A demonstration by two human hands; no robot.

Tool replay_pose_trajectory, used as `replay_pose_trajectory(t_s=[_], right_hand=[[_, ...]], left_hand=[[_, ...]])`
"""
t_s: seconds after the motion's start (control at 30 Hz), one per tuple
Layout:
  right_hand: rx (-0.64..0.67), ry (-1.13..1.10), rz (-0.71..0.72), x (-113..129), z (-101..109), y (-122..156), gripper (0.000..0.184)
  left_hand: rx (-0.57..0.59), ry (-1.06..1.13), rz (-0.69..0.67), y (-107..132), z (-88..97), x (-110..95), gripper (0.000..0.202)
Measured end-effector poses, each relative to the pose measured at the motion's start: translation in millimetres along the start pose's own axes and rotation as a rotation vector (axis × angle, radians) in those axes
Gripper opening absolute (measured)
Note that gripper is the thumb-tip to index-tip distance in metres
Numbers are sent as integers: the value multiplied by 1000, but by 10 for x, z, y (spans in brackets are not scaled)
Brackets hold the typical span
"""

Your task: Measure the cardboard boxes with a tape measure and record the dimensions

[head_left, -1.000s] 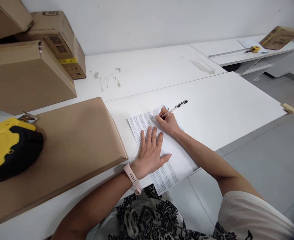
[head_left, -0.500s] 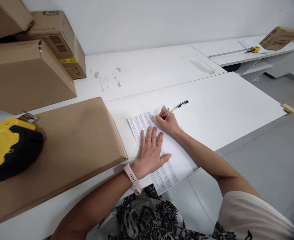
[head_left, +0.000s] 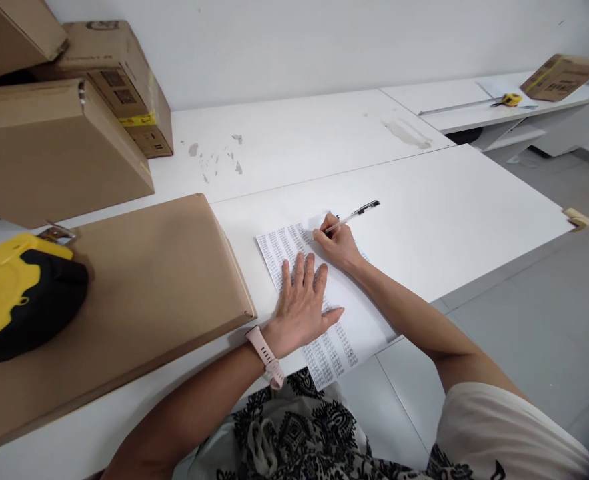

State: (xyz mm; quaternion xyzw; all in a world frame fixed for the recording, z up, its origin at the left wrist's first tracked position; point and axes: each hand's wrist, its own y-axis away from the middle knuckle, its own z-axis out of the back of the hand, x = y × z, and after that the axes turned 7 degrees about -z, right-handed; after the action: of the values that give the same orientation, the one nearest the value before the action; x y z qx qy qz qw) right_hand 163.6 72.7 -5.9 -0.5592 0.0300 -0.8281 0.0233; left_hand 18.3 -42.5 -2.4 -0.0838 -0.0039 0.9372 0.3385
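A printed sheet (head_left: pixel 339 337) covered in small rows of text lies on the white table (head_left: pixel 449 200), its near corner hanging over the edge. My left hand (head_left: pixel 301 303) rests flat on the sheet, fingers stretched out, a pink watch band on the wrist. My right hand (head_left: pixel 337 243) is closed round a pen (head_left: pixel 354 215) with a black cap end; the tip touches the upper part of the sheet.
A flat brown cardboard box (head_left: pixel 124 293) lies left of the sheet with a yellow and black tape measure (head_left: pixel 19 297) on it. More cardboard boxes (head_left: pixel 59 133) are stacked at the back left. On a far table sit another box (head_left: pixel 559 75), a ruler and a small yellow tape measure (head_left: pixel 511 99).
The pen and my right hand have shifted very slightly on the sheet. My left hand has stayed flat in place.
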Motion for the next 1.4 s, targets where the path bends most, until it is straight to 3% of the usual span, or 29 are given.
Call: replay_pose_trajectory(t_s=[0.83,0.93,1.03,1.07,1.17,1.23,1.33,1.4], right_hand=[[-32,25,7,26,6,7,23],[-117,43,66,-9,17,-11,20],[-160,198,238,-89,45,-65,7],[-154,281,296,-119,55,-83,10],[-121,511,419,-191,68,-114,37],[-125,590,460,-215,63,-113,53],[-146,586,480,-234,51,-105,62],[-197,571,457,-243,44,-104,59]], left_hand=[[12,1,1,1,23,-11,89],[-5,9,-4,10,16,-5,89],[-47,26,-12,5,-14,16,88],[-68,33,-12,-1,-29,19,87],[-195,58,-22,-3,-35,-8,72],[-390,78,-69,44,47,-65,46],[-764,139,-205,269,377,-170,15],[-947,166,-240,549,710,-180,10]])
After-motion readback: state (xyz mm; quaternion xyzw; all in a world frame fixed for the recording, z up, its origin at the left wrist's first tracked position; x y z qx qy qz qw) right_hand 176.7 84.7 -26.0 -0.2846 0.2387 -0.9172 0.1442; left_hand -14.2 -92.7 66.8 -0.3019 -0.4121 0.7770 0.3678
